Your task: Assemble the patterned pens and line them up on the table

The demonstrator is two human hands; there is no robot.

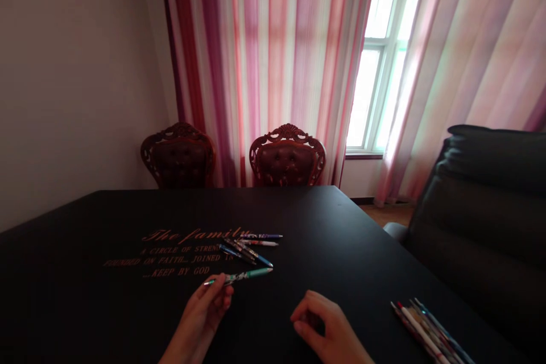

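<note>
A green pen (253, 274) with a patterned barrel is pinched between the thumb and fingers of my left hand (209, 298), its tip pointing right. Just beyond it lies a loose pile of several pens, among them a purple pen (268, 236), a white pen (267, 243) and a blue pen (264, 260). My right hand (322, 318) is over the near part of the black table (273, 335), its fingers curled in and thumb close to the forefinger. Nothing shows in it.
A bundle of several pens (426, 333) lies at the table's right side. Two carved chairs (288, 162) stand at the far edge, and a black armchair (486, 199) is at the right. Behind are striped curtains (277, 68) and a window (369, 91).
</note>
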